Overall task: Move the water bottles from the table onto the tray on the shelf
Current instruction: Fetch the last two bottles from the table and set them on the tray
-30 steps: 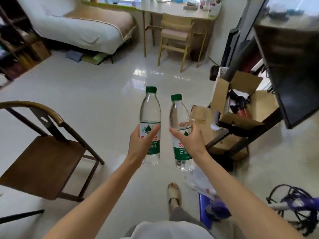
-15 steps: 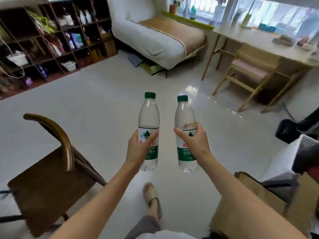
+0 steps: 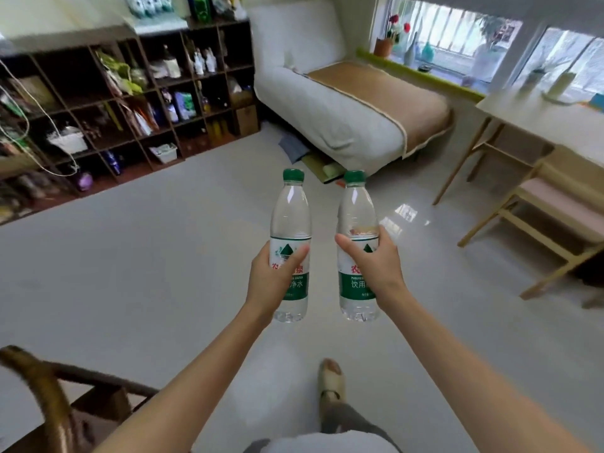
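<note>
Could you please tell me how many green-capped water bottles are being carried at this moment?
2. One bottle is upright in the left hand; the other bottle is upright in the right hand, side by side over the floor. Blurry shelf items may include more.

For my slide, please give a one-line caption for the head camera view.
A left hand and a right hand each carry an upright water bottle toward a cubby shelf.

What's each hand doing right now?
Left hand: closed around the left bottle, upright.
Right hand: closed around the right bottle, upright.
</note>
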Demonstrator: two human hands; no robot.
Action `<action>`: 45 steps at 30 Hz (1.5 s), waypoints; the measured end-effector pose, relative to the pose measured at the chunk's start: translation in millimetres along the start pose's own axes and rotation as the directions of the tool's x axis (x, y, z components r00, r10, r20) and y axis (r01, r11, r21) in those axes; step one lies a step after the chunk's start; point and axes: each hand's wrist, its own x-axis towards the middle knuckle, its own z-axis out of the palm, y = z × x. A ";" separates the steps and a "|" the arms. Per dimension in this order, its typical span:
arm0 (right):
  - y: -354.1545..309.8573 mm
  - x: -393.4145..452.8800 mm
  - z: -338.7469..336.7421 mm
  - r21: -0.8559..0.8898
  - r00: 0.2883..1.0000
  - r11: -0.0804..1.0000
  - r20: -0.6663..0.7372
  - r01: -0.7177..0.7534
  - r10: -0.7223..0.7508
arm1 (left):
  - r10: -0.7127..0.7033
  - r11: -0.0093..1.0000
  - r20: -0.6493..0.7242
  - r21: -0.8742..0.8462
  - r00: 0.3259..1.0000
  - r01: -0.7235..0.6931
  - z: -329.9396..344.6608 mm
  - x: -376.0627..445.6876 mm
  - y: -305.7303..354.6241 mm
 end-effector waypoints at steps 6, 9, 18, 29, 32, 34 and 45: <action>-12.8 181.7 63.9 0.029 0.994 1.000 0.106 -0.007 0.004 | 0.030 0.999 -0.105 -0.029 0.994 -0.033 4.7 177.6 25.4; -32.3 272.4 101.6 0.034 0.982 0.999 0.184 -0.036 0.029 | 0.009 0.998 -0.187 -0.053 0.982 -0.019 -3.5 260.6 47.8; -82.5 500.4 250.3 -0.010 0.933 1.000 0.358 -0.015 0.018 | -0.016 0.997 -0.425 -0.078 0.905 -0.019 -79.9 484.4 89.6; -157.2 751.5 446.5 0.001 0.920 1.000 0.392 0.016 -0.016 | -0.002 0.997 -0.469 -0.066 0.883 -0.032 -190.1 794.2 156.1; -173.1 820.1 487.9 0.008 0.922 1.000 0.388 0.000 -0.003 | -0.009 0.998 -0.449 -0.056 0.894 -0.018 -208.9 870.6 173.1; -181.4 867.5 516.2 0.008 0.922 1.000 0.388 0.008 -0.011 | -0.005 0.999 -0.437 -0.036 0.899 -0.012 -222.1 924.0 180.1; -234.5 1155.3 676.5 0.022 0.883 1.000 0.469 0.022 -0.030 | -0.015 0.995 -0.535 -0.090 0.844 -0.039 -280.9 1225.3 223.9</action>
